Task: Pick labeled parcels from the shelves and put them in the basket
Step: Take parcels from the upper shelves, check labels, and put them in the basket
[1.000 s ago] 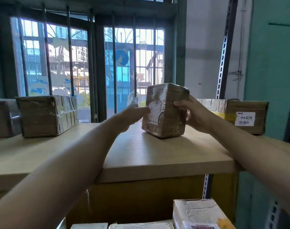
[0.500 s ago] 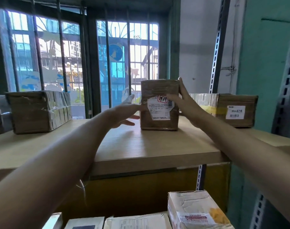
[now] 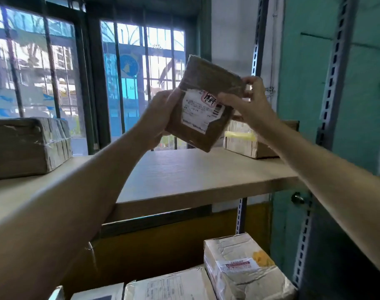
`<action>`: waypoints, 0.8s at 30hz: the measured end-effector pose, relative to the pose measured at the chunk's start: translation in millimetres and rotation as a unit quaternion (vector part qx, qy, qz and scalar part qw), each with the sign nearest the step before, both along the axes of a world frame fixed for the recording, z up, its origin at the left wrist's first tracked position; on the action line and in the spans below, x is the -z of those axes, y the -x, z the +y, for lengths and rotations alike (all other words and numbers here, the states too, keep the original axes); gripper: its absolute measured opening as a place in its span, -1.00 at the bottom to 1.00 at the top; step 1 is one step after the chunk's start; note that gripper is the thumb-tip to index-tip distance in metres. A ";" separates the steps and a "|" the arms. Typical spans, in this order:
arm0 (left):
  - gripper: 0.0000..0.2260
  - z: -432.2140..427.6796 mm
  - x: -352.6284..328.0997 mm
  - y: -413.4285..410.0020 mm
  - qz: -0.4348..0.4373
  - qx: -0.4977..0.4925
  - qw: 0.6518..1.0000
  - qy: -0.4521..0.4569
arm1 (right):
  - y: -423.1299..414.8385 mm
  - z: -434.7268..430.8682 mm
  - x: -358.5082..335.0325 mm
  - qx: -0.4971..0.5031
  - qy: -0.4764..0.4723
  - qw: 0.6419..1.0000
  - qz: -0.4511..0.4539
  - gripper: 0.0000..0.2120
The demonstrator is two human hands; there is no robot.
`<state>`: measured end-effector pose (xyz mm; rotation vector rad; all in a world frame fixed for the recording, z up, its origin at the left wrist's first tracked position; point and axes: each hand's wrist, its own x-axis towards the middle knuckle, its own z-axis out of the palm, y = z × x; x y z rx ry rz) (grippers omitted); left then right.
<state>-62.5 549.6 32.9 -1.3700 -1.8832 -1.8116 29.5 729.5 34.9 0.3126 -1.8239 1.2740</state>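
A small brown taped parcel (image 3: 203, 100) with a white printed label hangs tilted in the air above the wooden shelf (image 3: 195, 176). My left hand (image 3: 160, 118) grips its lower left edge. My right hand (image 3: 247, 102) pinches its upper right side, with fingers across the label's corner. The label faces me. No basket is in view.
A tape-wrapped brown box (image 3: 28, 146) sits at the shelf's left end, another brown box (image 3: 245, 137) at its right end behind my right arm. Paler parcels (image 3: 241, 267) lie on the shelf below. A barred window (image 3: 141, 72) is behind, slotted metal uprights (image 3: 327, 94) at right.
The parcel stood on the shelf between my hands; now both hands have lifted it clear of the shelf and tilted it toward me.
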 end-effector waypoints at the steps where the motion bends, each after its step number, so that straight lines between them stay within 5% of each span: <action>1: -0.73 2.5 -1.3 -3.6 0.007 0.025 1.000 -0.007 | -13.5 0.7 -1.2 -0.004 0.009 1.000 0.000 -0.60; 5: -0.89 27.7 -4.6 -27.1 0.041 0.047 0.998 0.016 | -73.9 9.2 10.3 0.017 0.043 0.999 -0.009 -0.61; 7: -0.73 47.0 -6.4 -44.4 0.027 0.061 0.998 0.011 | -104.1 15.7 28.1 0.059 0.093 0.994 0.014 -0.62; 11: -0.62 90.4 23.5 -104.4 -0.123 0.220 0.962 -0.104 | -157.3 27.6 82.6 0.061 0.281 0.955 0.071 -0.64; 15: -0.75 138.4 84.2 -159.3 -0.269 0.347 0.898 -0.012 | -216.2 37.8 145.7 0.141 0.350 0.925 0.051 -0.47; 21: -0.66 205.3 171.3 -215.9 -0.237 0.393 0.879 0.126 | -343.9 81.7 209.2 0.352 0.087 0.914 -0.184 -0.09; 24: -0.67 243.8 203.4 -243.6 -0.214 0.422 0.854 0.217 | -388.8 100.5 229.6 0.389 0.041 0.881 -0.268 -0.24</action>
